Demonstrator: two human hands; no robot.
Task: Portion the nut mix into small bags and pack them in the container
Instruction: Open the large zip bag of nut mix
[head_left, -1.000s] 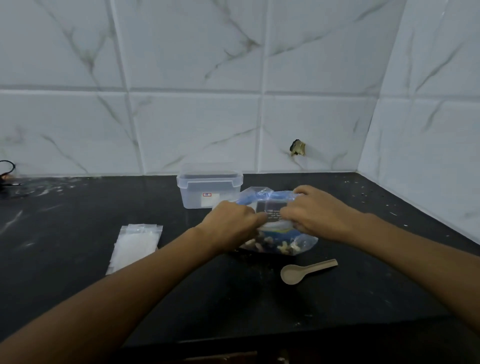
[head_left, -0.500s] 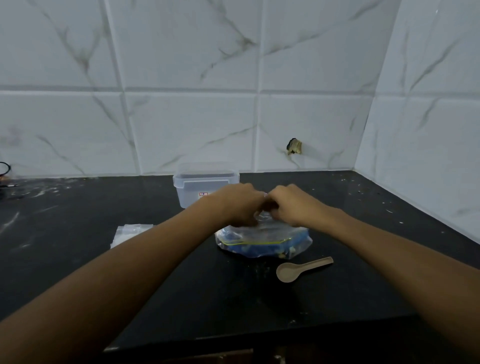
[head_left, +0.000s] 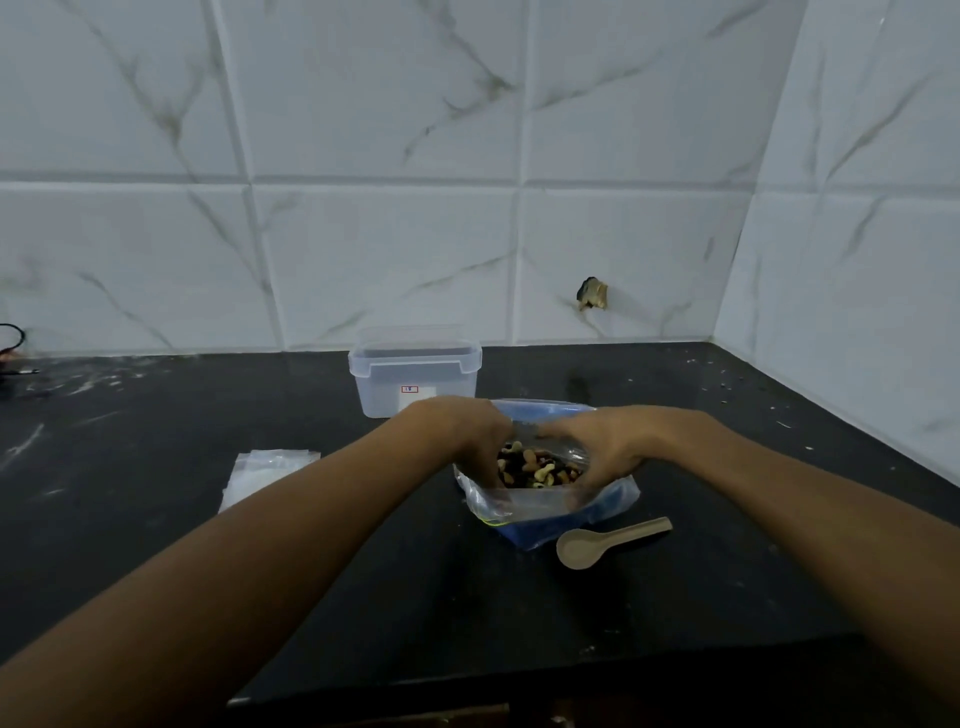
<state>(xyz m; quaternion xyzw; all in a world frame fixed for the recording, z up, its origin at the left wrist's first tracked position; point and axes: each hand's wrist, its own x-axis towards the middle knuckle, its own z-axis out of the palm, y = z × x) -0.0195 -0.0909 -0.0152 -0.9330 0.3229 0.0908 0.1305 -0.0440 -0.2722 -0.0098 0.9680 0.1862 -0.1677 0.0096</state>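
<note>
A blue-and-clear zip bag of nut mix (head_left: 550, 506) stands on the black counter with its mouth pulled wide, cashews and dark pieces (head_left: 537, 467) showing inside. My left hand (head_left: 462, 434) grips the bag's left rim and my right hand (head_left: 602, 447) grips the right rim, fingers curled over the edges. A beige spoon (head_left: 608, 541) lies just right of the bag's front. A stack of small clear bags (head_left: 262, 475) lies to the left, partly hidden by my left forearm. Behind the bag stands the clear plastic container (head_left: 413, 376) with its lid on.
The black counter (head_left: 156, 519) ends at a white marble-tiled wall behind and on the right. Crumbs are scattered near the right wall (head_left: 748, 389). A dark cable (head_left: 10, 348) sits at the far left edge. The counter's front edge runs below my arms.
My hands, pinched together at the top of the bag before, have moved apart and pulled its mouth open. The nuts inside now show.
</note>
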